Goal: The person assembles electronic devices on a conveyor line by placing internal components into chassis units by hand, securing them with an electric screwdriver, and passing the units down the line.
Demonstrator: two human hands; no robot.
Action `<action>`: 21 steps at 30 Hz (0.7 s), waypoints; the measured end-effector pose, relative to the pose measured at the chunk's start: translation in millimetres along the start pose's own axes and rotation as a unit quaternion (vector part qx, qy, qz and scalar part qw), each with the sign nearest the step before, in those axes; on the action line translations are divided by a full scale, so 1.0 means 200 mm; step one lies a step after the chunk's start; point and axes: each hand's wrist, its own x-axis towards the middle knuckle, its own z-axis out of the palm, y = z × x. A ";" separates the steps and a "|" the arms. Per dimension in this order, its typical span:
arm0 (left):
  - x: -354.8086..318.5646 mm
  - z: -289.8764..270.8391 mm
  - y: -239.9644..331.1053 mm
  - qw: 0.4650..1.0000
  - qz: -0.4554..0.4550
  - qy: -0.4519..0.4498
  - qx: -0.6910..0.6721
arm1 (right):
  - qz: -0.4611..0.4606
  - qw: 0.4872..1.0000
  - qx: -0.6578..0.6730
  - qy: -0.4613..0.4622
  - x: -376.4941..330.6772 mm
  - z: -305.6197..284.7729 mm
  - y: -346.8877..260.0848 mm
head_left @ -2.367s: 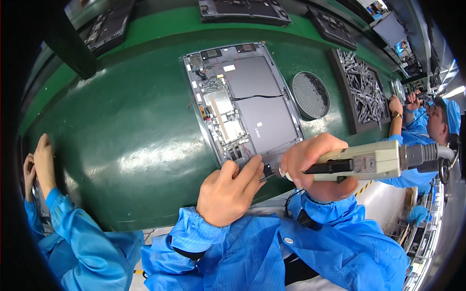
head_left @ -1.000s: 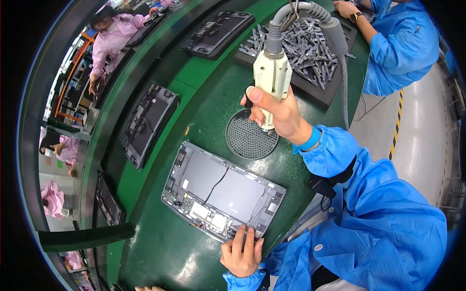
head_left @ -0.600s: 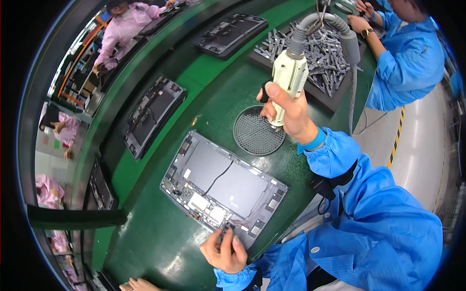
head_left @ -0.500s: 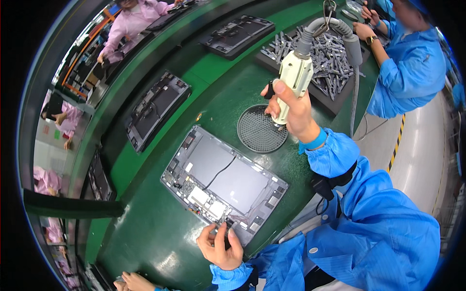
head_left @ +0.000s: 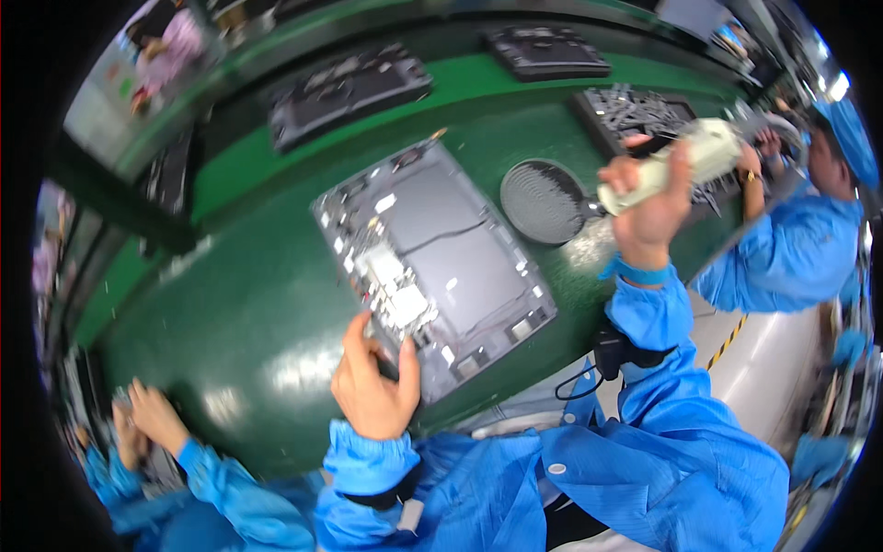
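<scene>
My right hand (head_left: 658,216) is wrapped round a cream power screwdriver (head_left: 706,155), held tilted, its lower end beside the rim of a round black dish with a gridded surface (head_left: 543,202). Left of the dish lies an opened flat device (head_left: 460,267), a laptop or tablet shell, with a large grey battery area, a dark cable across it and a circuit board (head_left: 395,290) along its left side. At the device's near left edge is my left hand (head_left: 375,386), thumb and forefinger apart at the board's end. I see nothing between them.
Similar opened devices (head_left: 354,90) stand along a green strip behind. A dark tray (head_left: 598,124) of loose grey parts is at the back right, near a blue-sleeved co-worker (head_left: 773,248). Another person's hands (head_left: 152,419) are at the lower left. A dark post (head_left: 120,202) stands left.
The view has turned, so the bench appears rotated. My right hand carries the screwdriver, now more level, away from above the dish to its right. My left fingers have spread apart.
</scene>
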 end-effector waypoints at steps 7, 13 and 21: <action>-0.01 0.01 -0.05 0.997 0.039 0.003 -0.061 | 0.112 0.947 0.082 -0.289 -0.47 0.32 -0.08; -0.01 0.02 -0.05 0.996 0.062 -0.009 -0.060 | 0.224 0.921 0.077 -0.309 -0.63 0.45 -0.04; -0.01 0.02 -0.06 0.996 0.074 0.010 -0.048 | 0.171 0.925 0.029 -0.339 -0.64 0.48 0.02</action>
